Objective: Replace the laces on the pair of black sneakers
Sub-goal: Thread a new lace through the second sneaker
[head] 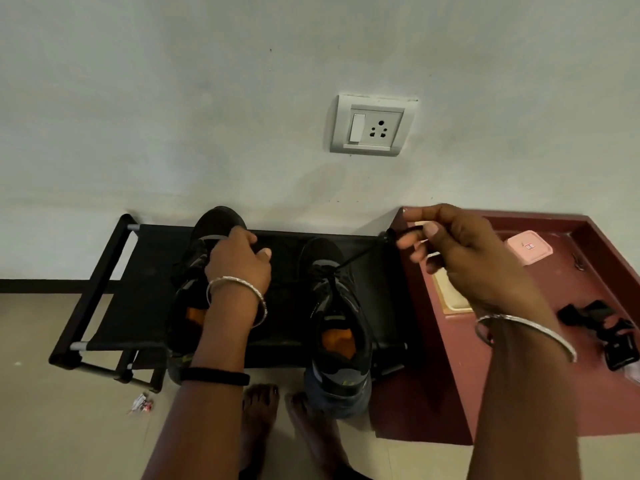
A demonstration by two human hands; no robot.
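Note:
Two black sneakers with orange insoles stand side by side on a low black rack (104,271). My left hand (239,261) rests curled on top of the left sneaker (194,282), gripping its upper near the tongue. The right sneaker (337,327) has a black lace (360,254) running taut from its front eyelets up and to the right. My right hand (460,258) pinches the end of that lace between thumb and fingers, raised above the rack's right end.
A maroon raised ledge (554,393) at the right carries a pink box (528,249), a cream tray (453,299) and black buckle straps (602,327). A wall socket (374,126) is on the wall behind. My bare feet (277,420) stand on the tiled floor.

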